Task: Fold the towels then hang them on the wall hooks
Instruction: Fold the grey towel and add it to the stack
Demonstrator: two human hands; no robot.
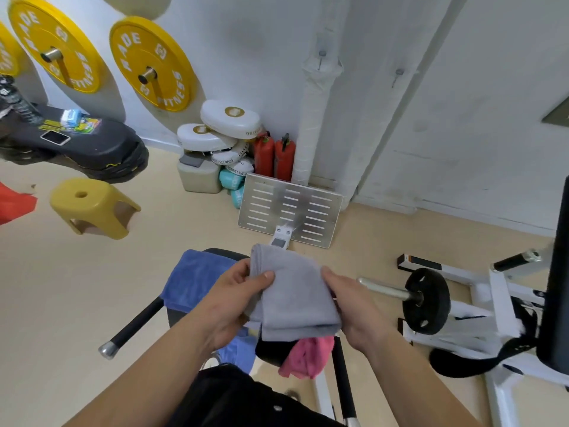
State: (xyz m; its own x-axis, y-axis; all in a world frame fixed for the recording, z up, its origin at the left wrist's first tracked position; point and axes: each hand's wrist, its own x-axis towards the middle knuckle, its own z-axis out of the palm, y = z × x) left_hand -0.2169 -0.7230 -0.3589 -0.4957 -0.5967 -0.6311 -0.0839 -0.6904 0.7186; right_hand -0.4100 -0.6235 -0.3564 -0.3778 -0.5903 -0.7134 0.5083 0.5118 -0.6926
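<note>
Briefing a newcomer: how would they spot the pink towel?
Find the black seat before the person. Below the folded grey towel, the pink towel hangs crumpled off the seat's near side. Only it is pink; the other neighbour is a blue towel.

A white wall (pixel 462 118) is filling the back of the room, and a pale beige floor (pixel 61 288) is spreading below it. Yellow weight plates (pixel 152 64) are hanging on pegs at upper left. In the corner a wrapped white pipe (pixel 314 118) is running up the wall, with two red fire extinguishers (pixel 274 157) standing beside it and white pads (pixel 229 118) lying stacked to their left. A slotted metal plate (pixel 289 208) is standing tilted before them. A yellow stool (pixel 92 204) is sitting at left; a black weight plate (pixel 426 302) is sitting on a bar by a white machine frame (pixel 498 291).
</note>
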